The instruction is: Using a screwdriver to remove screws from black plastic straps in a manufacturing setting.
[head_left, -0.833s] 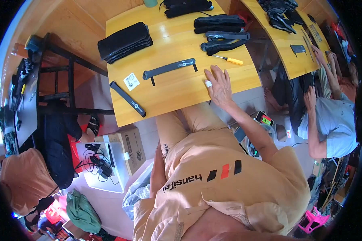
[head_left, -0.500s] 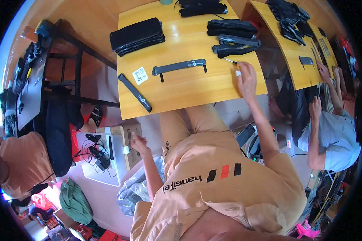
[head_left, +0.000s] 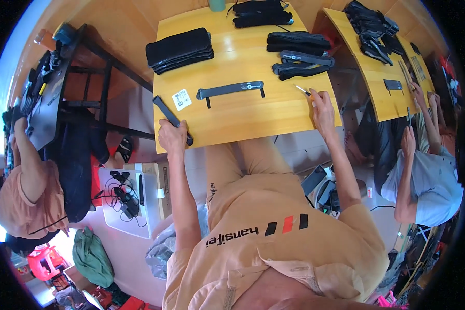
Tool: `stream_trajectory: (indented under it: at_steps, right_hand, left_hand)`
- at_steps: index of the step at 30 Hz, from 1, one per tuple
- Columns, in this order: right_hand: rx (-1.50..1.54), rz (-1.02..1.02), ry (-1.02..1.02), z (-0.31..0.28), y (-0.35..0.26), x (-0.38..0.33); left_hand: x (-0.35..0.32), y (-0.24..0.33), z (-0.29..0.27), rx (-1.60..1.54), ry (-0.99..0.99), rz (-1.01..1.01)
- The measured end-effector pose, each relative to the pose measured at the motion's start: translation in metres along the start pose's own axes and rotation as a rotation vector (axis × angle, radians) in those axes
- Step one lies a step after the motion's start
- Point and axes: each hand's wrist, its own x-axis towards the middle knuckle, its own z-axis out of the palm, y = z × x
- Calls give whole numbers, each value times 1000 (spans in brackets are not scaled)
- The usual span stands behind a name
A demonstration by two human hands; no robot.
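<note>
My left hand (head_left: 173, 136) is at the lower part of a narrow dark grey strap (head_left: 165, 109), its fingers and thumb closed about the band, which lies slanted near the table's left edge. Part of the strap is covered by the hand. At the right, my right hand (head_left: 323, 112) pinches a slim pen-like tool (head_left: 303, 90) with a pale tip and dark and orange parts; its exact kind is unclear. Between the hands a second grey strap (head_left: 230, 90), with a pale print and two short black tabs, lies crosswise. A white printed label (head_left: 181, 100) sits beside it.
Stacked black fabric bands (head_left: 180, 50) stand at the back left of the yellow table (head_left: 243, 121); more folded bands (head_left: 300, 58) lie at the back right. Co-workers sit at a dark table (head_left: 45, 113) leftward and another yellow table (head_left: 369, 95) rightward. A plastic bin (head_left: 149, 219) holds cables.
My left hand has come up from beside my lap onto the slanted strap. My right hand still holds the tool, now turned and slightly lower, farther from the folded bands.
</note>
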Motion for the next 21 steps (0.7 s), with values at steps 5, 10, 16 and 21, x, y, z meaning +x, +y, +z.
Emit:
stream_trajectory:
  at_steps: [5, 10, 16, 21]
  right_hand:
    - [222, 83, 127, -16, -35, 0]
    - [646, 224, -80, 5, -85, -2]
    - [1095, 144, -551, 16, -192, 1]
    - [1188, 122, -672, 9, -226, 4]
  left_hand:
    - [6, -11, -7, -161, -108, -62]
    - [-5, -27, -10, -1053, -452, -366]
    - [-56, 16, -42, -1377, -491, -324]
    - [-68, 27, -46, -1408, -525, -315]
